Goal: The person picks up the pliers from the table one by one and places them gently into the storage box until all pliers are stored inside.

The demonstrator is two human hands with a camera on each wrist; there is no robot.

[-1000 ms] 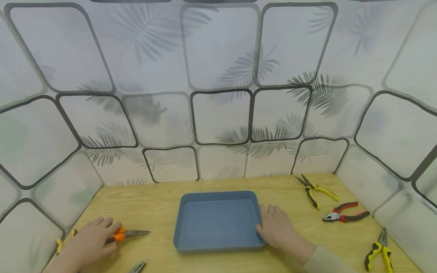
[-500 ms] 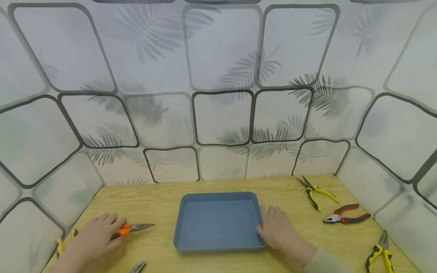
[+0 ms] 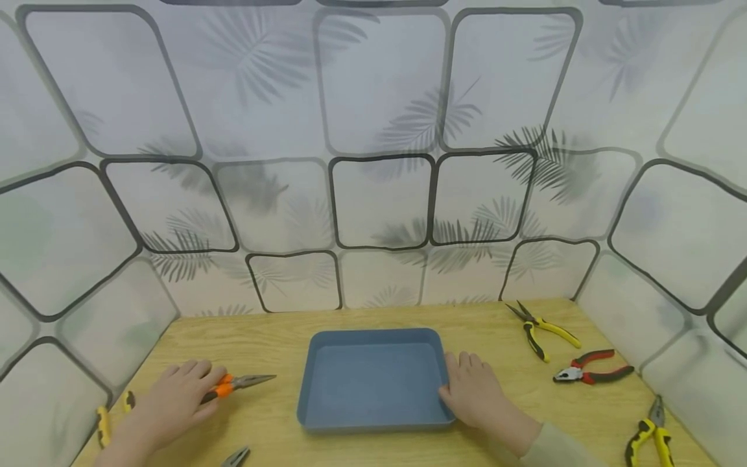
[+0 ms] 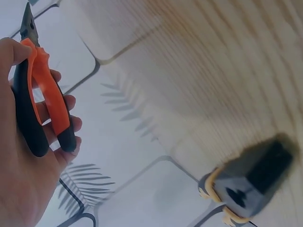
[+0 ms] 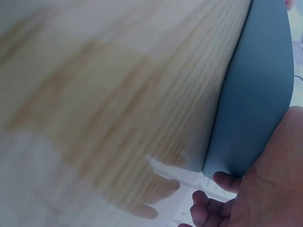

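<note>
My left hand [image 3: 175, 402] holds needle-nose pliers [image 3: 224, 387] with orange and black handles at the left of the table. Their closed metal tips point right, toward the blue tray [image 3: 373, 383]. Seen from the left wrist, the thumb lies near the pivot of the pliers [image 4: 54, 101] and the fingers wrap behind the handles. At the tray's right side, my right hand [image 3: 473, 389] grips the rim, thumb at the inner edge and fingers along the outside. The right wrist view shows fingertips against the end of the tray wall [image 5: 251, 90].
Yellow-black pliers [image 3: 537, 327], red-black pliers [image 3: 591, 367] and another yellow-black pair [image 3: 650, 431] lie on the right. Yellow handles [image 3: 103, 425] show beyond my left wrist. A metal plier tip [image 3: 236, 457] pokes in at the front edge. Patterned walls stand behind and beside the table.
My left hand has moved right and slightly away from me, carrying the orange-black pliers toward the tray. The right hand and tray stay in place.
</note>
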